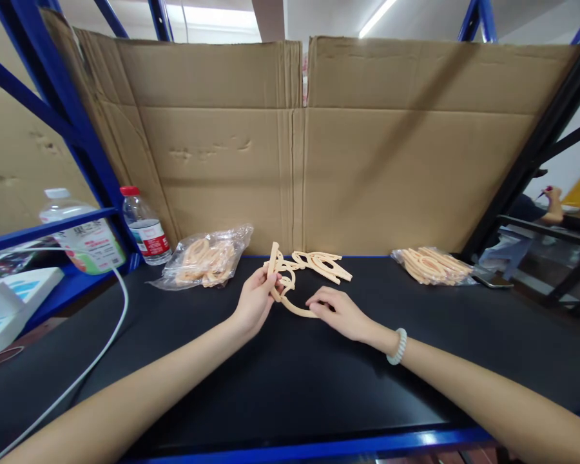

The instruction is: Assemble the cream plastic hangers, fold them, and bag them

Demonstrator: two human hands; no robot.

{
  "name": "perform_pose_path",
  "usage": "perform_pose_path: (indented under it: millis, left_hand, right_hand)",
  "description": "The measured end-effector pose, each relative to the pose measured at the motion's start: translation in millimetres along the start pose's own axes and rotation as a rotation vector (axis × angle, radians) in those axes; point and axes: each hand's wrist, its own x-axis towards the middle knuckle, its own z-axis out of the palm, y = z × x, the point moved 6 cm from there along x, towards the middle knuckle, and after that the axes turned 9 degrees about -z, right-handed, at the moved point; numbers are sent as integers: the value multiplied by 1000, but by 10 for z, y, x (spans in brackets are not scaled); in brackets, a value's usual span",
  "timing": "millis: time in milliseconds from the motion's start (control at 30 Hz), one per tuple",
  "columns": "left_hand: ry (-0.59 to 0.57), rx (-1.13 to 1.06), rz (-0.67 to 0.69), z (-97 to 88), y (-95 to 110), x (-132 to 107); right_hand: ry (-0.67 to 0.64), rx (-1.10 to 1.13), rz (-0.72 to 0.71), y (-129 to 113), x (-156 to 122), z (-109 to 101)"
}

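Note:
My left hand [254, 301] is closed around a flat, pale beige strip [273, 258] that stands up from the fingers. From its lower end a curved beige strip [297, 310] runs right along the black tabletop; I cannot tell whether the two are joined. My right hand [339, 313] has its fingers bent together on the right end of that curve. Just behind the left hand are looped beige pieces [288, 278], partly hidden by the strip. Farther back lie more curved beige pieces [325, 264], overlapping one another.
A clear bag of beige pieces [207, 259] lies back left, another bag [432, 265] back right beside a phone [493, 278]. Bottles [147, 229] stand at the left. A white cable [104, 348] crosses the left tabletop. Cardboard [212, 154] walls the back. A person's hand [553, 194] shows far right.

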Motion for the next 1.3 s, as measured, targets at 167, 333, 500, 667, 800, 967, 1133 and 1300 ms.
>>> perform_pose_path:
  millis: [167, 333, 500, 667, 800, 967, 1133, 1300]
  left_hand:
    - [-9, -129, -144, -17, -108, -95]
    - [2, -184, -233, -16, -169, -150]
    - [77, -229, -257, -36, -176, -184]
    - [122, -185, -218, -73, -152, -186]
    - [95, -72, -142, -84, -137, -183]
    - [-39, 273, -4, 30, -54, -248]
    - [-495, 821, 306, 371, 30, -496]
    - [-565, 767, 228, 393, -29, -511]
  right_hand:
    - [-69, 7, -20, -19, -46, 29]
    - [42, -12, 50, 126, -110, -157]
    - [-79, 34, 89, 127, -125, -172]
    - [-102, 62, 108, 129, -127, -196]
    - [98, 273, 272, 261, -155, -259]
    - [293, 689, 397, 269, -184, -228]
    - [231, 803, 390, 186, -193, -112]
    - [273, 791, 347, 131, -192, -125]
